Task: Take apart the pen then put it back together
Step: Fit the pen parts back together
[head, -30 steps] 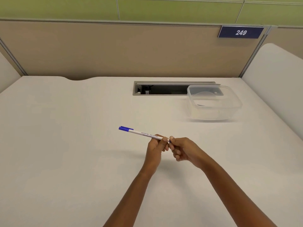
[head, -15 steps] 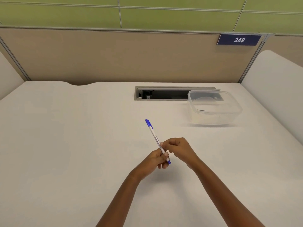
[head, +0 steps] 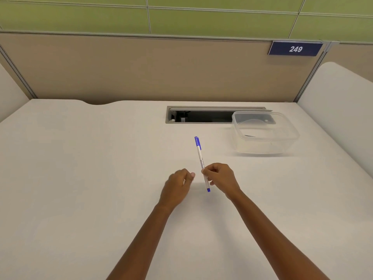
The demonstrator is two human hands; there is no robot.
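Observation:
A white pen [head: 199, 156] with a blue cap and a blue end plug stands nearly upright above the white desk [head: 80, 168], cap end pointing away from me. My right hand [head: 221, 178] pinches its lower barrel between thumb and fingers. My left hand [head: 178, 185] hovers just left of the pen, apart from it, its fingers loosely curled with nothing in them. The pen is in one piece.
A clear plastic container [head: 265, 132] stands at the back right, partly over a grey cable slot [head: 201, 115] in the desk. A tan partition with a "249" sign [head: 295, 49] closes the back. White side panels stand left and right.
The pen swung from pointing left to nearly upright. My left hand let go of it and moved a little left; only the right hand holds it now.

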